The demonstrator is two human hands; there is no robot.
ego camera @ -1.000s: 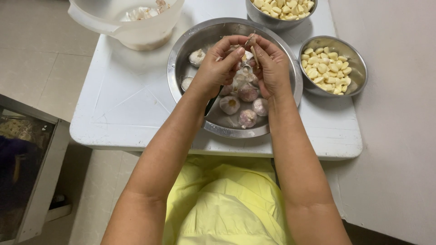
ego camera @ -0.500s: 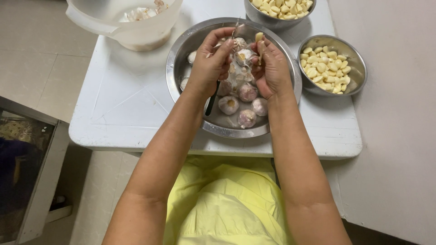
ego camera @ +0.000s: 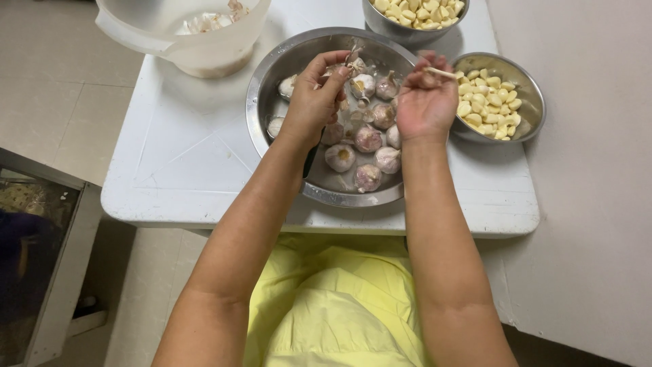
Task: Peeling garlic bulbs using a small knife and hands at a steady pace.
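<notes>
White square table (ego camera: 190, 156), seen from above. On its top stand a large steel basin (ego camera: 272, 81) of unpeeled garlic bulbs at centre, a translucent plastic tub (ego camera: 170, 47) at the far left, and two smaller steel bowls of peeled cloves: one (ego camera: 526, 92) at the right edge, one (ego camera: 407, 27) at the far edge.

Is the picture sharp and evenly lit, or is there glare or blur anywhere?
Head view: soft, even light; mild glare on the big steel bowl's rim; faint shadows under the garlic bulbs; right hand and left hand slightly soft; table edges bow slightly.
</notes>
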